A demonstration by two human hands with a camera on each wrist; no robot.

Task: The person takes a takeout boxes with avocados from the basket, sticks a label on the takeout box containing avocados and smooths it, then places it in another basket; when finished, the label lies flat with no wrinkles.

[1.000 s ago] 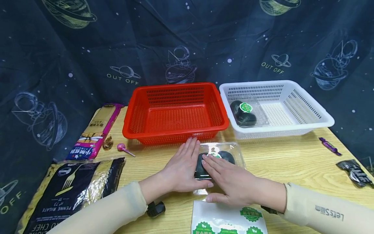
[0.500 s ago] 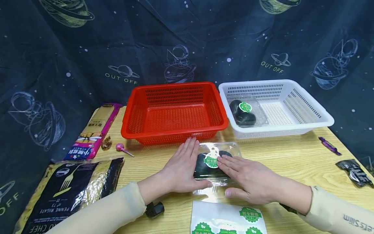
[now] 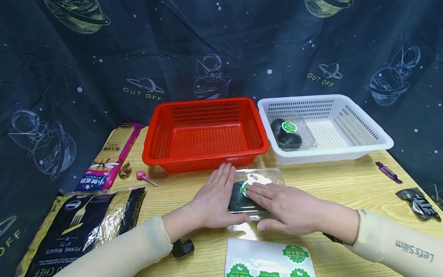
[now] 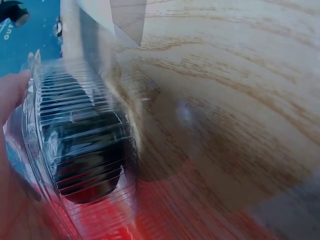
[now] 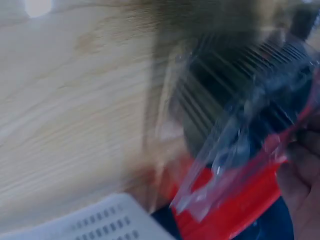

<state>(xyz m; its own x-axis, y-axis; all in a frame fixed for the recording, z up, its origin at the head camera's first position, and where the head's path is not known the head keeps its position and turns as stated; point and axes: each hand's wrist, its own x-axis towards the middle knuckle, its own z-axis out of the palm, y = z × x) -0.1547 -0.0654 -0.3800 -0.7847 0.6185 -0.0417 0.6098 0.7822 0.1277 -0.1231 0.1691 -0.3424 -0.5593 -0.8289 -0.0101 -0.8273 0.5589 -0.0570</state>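
Note:
A clear plastic clamshell box (image 3: pixel 275 175) lies on the table, with dark, smooth rounded things (image 3: pixel 238 201) inside. On its lid is a round green-and-white sticker (image 3: pixel 244 188), partly covered by my right hand (image 3: pixel 288 207). That hand's straight fingers rest on the sticker and lid. My left hand (image 3: pixel 214 202) lies along the box's left side, fingers extended, thumb near the front edge. The left wrist view shows the box's ribbed side (image 4: pixel 90 135); the blurred right wrist view shows the box (image 5: pixel 240 105) beside my fingers. Nearest me lies a sheet of green stickers (image 3: pixel 266 256).
A red basket (image 3: pixel 205 159) stands behind the box. Right of it, a white basket (image 3: pixel 332 152) holds a similar labelled box (image 3: pixel 290 135). Pasta bags (image 3: pixel 86 227), a pink lollipop (image 3: pixel 141 175) and a brown-wrapped candy (image 3: pixel 125 171) lie left; wrapped sweets (image 3: pixel 388 171) lie right.
My right hand slid right across the lid, uncovering the sticker, then came back left to cover part of it. The left hand stayed at the box's left side.

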